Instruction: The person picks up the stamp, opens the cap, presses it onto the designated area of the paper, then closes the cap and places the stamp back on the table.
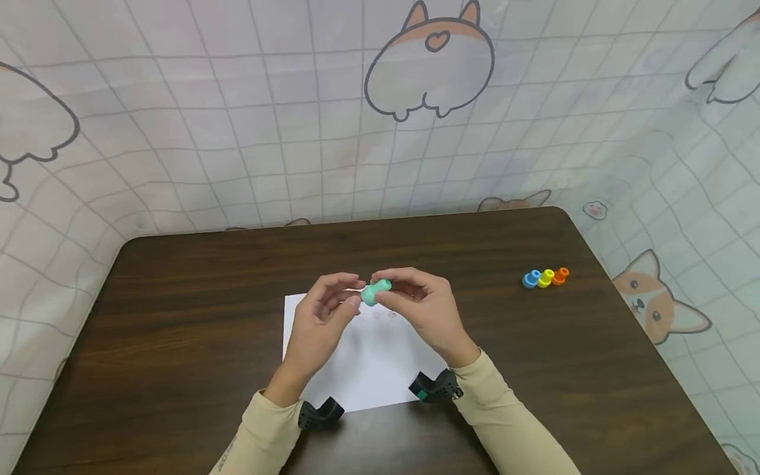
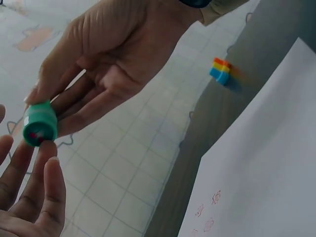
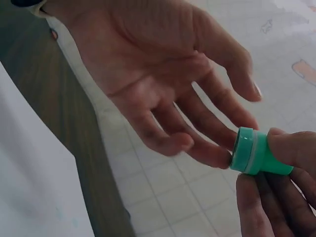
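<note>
A small green stamp (image 1: 377, 291) is held above the sheet of paper by my right hand (image 1: 423, 305), thumb and fingers pinching its narrow end. Its wide end, with red visible inside the rim, faces my left hand (image 1: 317, 323). In the right wrist view the left hand (image 3: 153, 84) is spread loosely, fingertips right at the rim of the stamp (image 3: 254, 153); whether they touch it I cannot tell. The white paper (image 1: 368, 369) lies under both hands and carries small red printed marks (image 2: 209, 224) near its far edge.
Blue (image 1: 531, 279), yellow (image 1: 545, 278) and orange (image 1: 561, 276) pieces of similar shape stand together at the right of the dark wooden table (image 1: 196, 316). A white gridded cloth with cartoon animals (image 1: 332, 158) hangs behind the table and along its sides.
</note>
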Action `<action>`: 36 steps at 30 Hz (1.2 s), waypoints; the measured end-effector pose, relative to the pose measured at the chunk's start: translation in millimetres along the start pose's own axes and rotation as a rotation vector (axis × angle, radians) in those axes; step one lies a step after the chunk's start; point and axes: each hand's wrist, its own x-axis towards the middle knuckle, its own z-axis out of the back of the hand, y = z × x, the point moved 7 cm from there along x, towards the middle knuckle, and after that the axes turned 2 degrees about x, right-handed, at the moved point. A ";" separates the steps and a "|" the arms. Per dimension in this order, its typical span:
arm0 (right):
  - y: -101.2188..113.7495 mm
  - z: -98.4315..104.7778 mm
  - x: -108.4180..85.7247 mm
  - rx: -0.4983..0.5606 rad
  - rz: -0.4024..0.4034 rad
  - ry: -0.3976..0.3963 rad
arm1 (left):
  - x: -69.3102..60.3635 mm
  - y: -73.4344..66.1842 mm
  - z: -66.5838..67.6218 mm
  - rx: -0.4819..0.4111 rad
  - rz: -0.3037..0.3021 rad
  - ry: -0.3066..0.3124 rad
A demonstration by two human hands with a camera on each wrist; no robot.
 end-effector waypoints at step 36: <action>-2.6 -16.3 -13.0 0.274 -0.085 -0.059 | -10.6 -2.2 0.6 -0.071 -0.051 -0.106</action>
